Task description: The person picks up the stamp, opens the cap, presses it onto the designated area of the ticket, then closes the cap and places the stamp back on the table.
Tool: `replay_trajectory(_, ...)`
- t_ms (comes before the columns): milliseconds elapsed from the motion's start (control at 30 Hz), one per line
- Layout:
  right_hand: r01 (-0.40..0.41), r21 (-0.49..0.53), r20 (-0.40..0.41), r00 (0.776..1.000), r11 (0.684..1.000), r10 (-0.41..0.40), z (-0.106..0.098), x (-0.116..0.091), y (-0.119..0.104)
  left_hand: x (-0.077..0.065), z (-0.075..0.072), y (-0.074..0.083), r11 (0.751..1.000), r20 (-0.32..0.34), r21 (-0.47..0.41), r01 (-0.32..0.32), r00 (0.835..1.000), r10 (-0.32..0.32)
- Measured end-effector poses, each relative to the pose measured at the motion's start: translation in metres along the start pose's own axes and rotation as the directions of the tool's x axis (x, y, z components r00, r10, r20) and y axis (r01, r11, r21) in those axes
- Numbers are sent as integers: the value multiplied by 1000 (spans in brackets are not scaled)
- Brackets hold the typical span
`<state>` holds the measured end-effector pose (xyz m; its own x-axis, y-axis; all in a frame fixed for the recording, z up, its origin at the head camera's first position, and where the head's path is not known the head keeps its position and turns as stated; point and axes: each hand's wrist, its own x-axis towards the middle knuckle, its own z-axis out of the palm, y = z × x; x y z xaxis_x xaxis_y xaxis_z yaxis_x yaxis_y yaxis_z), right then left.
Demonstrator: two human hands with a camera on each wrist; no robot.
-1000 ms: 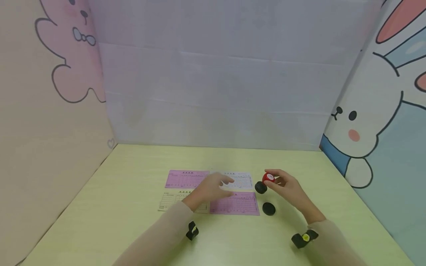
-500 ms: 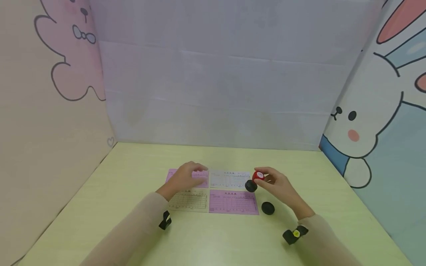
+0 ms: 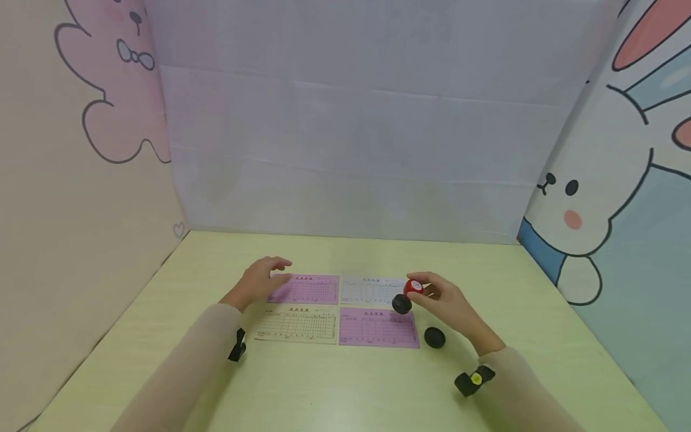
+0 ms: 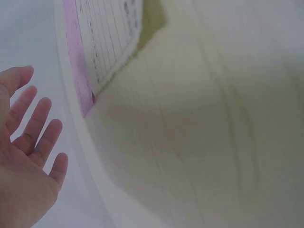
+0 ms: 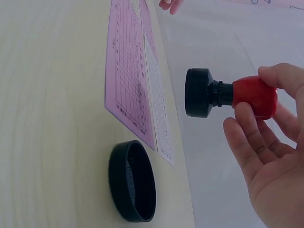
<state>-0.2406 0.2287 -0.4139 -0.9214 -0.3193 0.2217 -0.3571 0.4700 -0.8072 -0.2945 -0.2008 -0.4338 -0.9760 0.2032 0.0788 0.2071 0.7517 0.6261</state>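
Note:
A round stamp (image 5: 197,92) with a red knob and a black base is pinched by the knob between the thumb and fingers of my right hand (image 3: 439,300). In the head view, the stamp's black base appears over the right edge of the printed slips. My left hand (image 3: 259,279) hovers by the left end of the upper-left pink slip (image 3: 310,290), fingers loosely bent and holding nothing. Three other slips complete a two-by-two block: a white slip (image 3: 369,289), a cream slip (image 3: 297,325) and a lower-right pink slip (image 3: 378,329).
A round black cap (image 3: 434,337) lies on the table, its hollow side showing in the right wrist view. The pale yellow table (image 3: 324,390) meets a white back wall (image 3: 345,150). Cartoon-printed side walls (image 3: 588,198) stand left and right.
My left hand has swept left from over the slips to their left end. My right hand has carried the stamp a little left, toward the slips.

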Motion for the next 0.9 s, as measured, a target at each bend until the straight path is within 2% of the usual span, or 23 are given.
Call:
replay_trajectory(233, 14, 3, 12, 1000, 1000, -14, 5, 2, -2, -2, -7, -20, 1000, 81, 14, -27, 996, 25)
replay_trajectory(367, 24, 9, 21, 999, 1000, -24, 8, 7, -5, -6, -10, -27, 999, 141, 36, -31, 990, 26)
replay_trajectory(467, 31, 11, 34, 999, 999, -31, 12, 11, -8, -9, -11, -33, 997, 173, 50, -60, 984, 51)
replay_trajectory(667, 39, 11, 54, 998, 999, -40, 22, 23, -15, -11, -14, -43, 992, 206, 31, -121, 972, 112)
replay_trajectory(900, 74, 45, 77, 994, 996, -77, 41, 40, -23, -10, -12, -46, 985, 231, 60, -162, 962, 144)
